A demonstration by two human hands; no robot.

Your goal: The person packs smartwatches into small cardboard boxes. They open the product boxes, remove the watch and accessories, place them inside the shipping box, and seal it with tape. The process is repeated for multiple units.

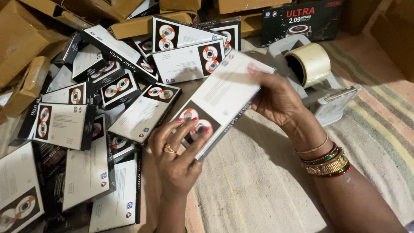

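Spreading under everything, the striped cloth [267, 181] carries a heap of boxes [108, 108] at my left. Above it I hold one flat white-and-black box [220, 97] tilted between both hands: left hand [177, 157] closed around its lower end, right hand [276, 99] gripping its upper edge, beside a tape dispenser [319, 82].

Striped cloth [258, 190] lies open; piled boxes [86, 121] crowd left, tape dispenser [319, 82] right.
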